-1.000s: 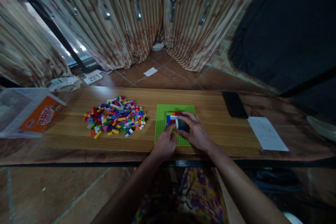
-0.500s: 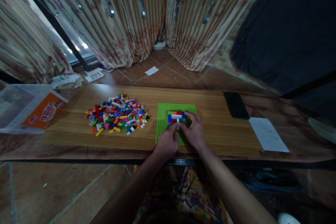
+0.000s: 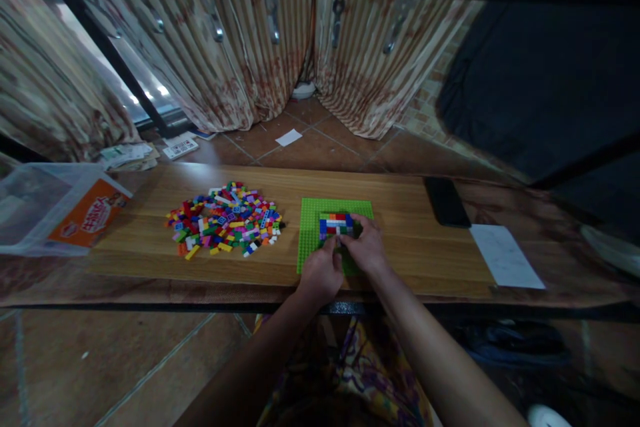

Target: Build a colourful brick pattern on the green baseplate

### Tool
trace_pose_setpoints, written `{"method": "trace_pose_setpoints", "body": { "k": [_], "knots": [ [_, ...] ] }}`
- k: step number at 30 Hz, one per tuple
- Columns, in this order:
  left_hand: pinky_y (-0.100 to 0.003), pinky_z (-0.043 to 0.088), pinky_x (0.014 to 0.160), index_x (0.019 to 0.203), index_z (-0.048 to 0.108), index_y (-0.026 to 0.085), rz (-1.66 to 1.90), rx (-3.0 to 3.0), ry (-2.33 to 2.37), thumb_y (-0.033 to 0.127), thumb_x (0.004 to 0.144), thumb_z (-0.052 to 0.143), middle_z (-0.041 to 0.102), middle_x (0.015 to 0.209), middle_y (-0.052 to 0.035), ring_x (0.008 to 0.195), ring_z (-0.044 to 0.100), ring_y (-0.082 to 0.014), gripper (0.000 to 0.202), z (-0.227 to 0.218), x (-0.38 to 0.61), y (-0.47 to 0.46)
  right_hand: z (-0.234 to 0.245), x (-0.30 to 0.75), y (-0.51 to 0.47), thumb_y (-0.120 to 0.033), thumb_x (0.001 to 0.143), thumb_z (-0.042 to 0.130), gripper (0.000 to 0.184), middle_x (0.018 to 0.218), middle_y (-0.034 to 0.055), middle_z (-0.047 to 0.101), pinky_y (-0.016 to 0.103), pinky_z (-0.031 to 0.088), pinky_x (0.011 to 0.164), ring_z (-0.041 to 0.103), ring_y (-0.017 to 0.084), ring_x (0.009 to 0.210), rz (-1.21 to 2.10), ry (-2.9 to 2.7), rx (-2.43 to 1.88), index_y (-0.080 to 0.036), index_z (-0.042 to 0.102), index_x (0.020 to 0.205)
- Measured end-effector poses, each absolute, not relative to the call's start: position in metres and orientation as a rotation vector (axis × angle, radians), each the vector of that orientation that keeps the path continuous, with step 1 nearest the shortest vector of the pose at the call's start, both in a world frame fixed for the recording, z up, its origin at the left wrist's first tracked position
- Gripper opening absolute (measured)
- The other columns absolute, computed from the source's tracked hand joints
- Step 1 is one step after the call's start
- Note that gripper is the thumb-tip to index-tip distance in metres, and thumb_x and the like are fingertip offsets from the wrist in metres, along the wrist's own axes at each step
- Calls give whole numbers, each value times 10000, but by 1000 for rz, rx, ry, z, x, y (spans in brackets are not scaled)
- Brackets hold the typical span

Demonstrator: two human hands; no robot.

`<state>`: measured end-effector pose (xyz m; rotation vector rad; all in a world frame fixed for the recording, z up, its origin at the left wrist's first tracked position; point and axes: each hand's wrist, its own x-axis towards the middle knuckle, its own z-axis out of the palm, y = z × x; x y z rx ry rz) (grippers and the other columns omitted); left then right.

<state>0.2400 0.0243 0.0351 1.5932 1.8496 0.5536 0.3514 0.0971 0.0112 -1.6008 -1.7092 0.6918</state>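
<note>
A green studded baseplate point(image 3: 309, 215) lies on the board in front of me. On it stands a low block of building bricks point(image 3: 336, 221) in blue, white, red and orange. My left hand point(image 3: 323, 272) is closed at the near side of the block, thumb and forefinger tips against it; whatever sits between them is too small to make out. Around the block's right side curls my right hand point(image 3: 367, 245), its forefinger by the far right corner and its thumb at the near edge, close to the left fingertips. My hands hide the near part of the block.
Left of the baseplate is a pile of loose coloured bricks point(image 3: 225, 219). A clear plastic box point(image 3: 30, 213) with an orange label stands at the far left. To the right lie a black phone point(image 3: 447, 201) and a white sheet of paper point(image 3: 507, 255) on the wooden board point(image 3: 410, 273).
Both hands stay at the brick block with only slight finger shifts. A pale brick seen between the thumbs before is now mostly covered. The camera view has tilted a little.
</note>
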Motion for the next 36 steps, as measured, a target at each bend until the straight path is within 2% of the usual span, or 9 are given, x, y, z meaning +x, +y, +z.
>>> {"method": "trace_pose_setpoints", "body": {
  "k": [5,10,16,20,24,31,34,36],
  "knots": [
    [-398,495,864,1401,448,147,494,1625,1884,198,897,385,715,1016,-151,930,679,-267,511,38,241,23,11,348,94,-240,689,640,502,1192,140,610,491,366,1049,517,304,1171,672,-1727,-1622,-156,609,1183],
    [-343,497,803,1388,458,162,541,1597,1833,202,902,384,719,920,-108,827,678,-221,493,39,239,23,6,352,90,-311,739,632,460,1204,107,630,497,368,1053,522,285,1182,691,-1728,-1488,-199,609,1185],
    [-283,476,675,1364,482,124,795,1482,1697,209,888,399,693,770,-52,676,627,-175,491,34,227,3,-2,366,86,-425,809,573,451,1190,143,657,490,435,987,590,287,1111,810,-1533,-1457,-160,630,1169],
    [-263,464,643,1309,536,134,912,1386,1709,258,894,422,675,723,-23,643,611,-156,448,33,206,-25,-10,375,81,-464,797,589,457,1119,148,687,460,481,916,640,268,998,884,-1370,-1400,-144,648,1118],
    [-268,488,710,1201,606,150,1060,1300,1801,286,889,449,695,788,-40,717,642,-163,375,35,175,-43,-13,384,78,-476,823,564,417,1032,141,707,427,499,865,657,247,911,772,-1367,-1359,-145,666,1056],
    [-265,509,692,980,668,156,1259,1187,2104,293,838,519,712,829,-58,746,665,-176,247,31,103,-47,-16,411,83,-475,868,490,421,1009,150,705,432,501,842,654,278,913,448,-1567,-1504,-144,687,1038],
    [-262,510,695,987,672,149,1268,1188,2253,289,835,536,718,856,-61,749,661,-172,248,38,71,-35,-18,414,86,-474,877,457,439,999,160,705,445,501,843,648,298,919,353,-1652,-1537,-132,689,1025],
    [-272,511,746,1018,681,157,1155,1254,2377,273,855,517,720,896,-69,818,666,-184,259,47,51,-20,-20,412,87,-486,882,433,455,991,164,702,450,502,837,643,304,914,304,-1720,-1524,-132,687,1013]
  ]
}}
